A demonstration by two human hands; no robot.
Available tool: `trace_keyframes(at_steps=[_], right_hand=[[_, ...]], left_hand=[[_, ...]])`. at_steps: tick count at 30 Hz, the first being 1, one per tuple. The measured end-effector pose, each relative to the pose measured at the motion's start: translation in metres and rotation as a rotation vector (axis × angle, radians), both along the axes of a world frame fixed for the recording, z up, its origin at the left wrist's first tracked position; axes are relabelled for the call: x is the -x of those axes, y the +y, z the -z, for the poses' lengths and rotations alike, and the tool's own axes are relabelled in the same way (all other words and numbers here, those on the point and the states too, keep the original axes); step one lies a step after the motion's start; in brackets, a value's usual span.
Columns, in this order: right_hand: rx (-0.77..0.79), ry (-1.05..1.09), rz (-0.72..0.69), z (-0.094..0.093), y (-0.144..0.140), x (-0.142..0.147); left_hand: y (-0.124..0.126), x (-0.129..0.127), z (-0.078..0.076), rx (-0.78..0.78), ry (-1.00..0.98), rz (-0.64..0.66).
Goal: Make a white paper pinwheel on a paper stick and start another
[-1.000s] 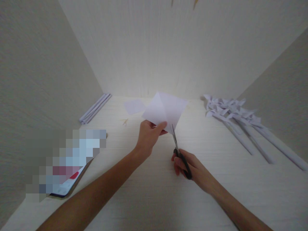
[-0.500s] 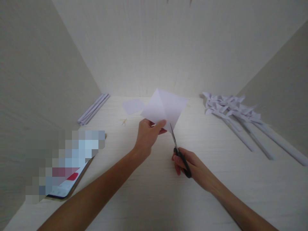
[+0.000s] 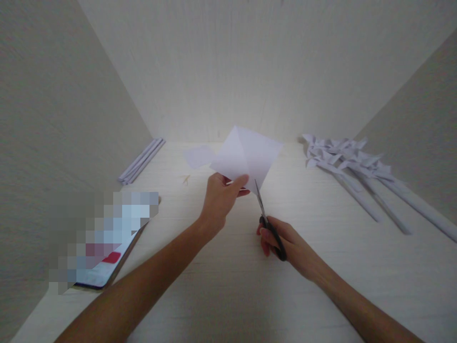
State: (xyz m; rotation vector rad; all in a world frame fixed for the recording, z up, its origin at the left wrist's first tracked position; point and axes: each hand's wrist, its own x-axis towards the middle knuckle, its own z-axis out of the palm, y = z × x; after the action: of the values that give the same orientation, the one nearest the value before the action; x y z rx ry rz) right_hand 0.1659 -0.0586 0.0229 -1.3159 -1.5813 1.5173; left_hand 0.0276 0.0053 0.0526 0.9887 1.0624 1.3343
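A square sheet of white paper (image 3: 250,152) with a crease across it is pinched at its near edge by my left hand (image 3: 221,197), thumb on top and fingers beneath. My right hand (image 3: 280,238) is closed round the black handles of a pair of scissors (image 3: 263,209). The scissors' blades point away from me and sit at the near corner of the paper, one blade showing over it. How far the cut runs into the sheet is too small to make out.
Another pale paper piece (image 3: 200,156) lies behind my left hand, with small yellowish bits (image 3: 186,179) nearby. Rolled paper sticks (image 3: 143,161) rest at the back left, above a phone (image 3: 117,252). Several paper pinwheels (image 3: 342,157) on sticks lie at the right, by the walls.
The paper and scissors appear slightly shifted to the right, along with a small shift of the whole view. Both hands keep their holds.
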Motion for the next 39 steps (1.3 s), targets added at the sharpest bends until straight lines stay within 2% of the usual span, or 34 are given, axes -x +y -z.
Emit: trace_keyframes(at_steps=[10, 39], right_hand=[[-0.009, 0.021, 0.015, 0.0010, -0.0002, -0.0002], [-0.019, -0.056, 0.022, -0.0021, -0.0011, 0.0011]], left_hand=[[-0.0012, 0.0000, -0.0030, 0.018, -0.010, 0.009], [-0.0020, -0.0013, 0.0005, -0.008, -0.001, -0.012]])
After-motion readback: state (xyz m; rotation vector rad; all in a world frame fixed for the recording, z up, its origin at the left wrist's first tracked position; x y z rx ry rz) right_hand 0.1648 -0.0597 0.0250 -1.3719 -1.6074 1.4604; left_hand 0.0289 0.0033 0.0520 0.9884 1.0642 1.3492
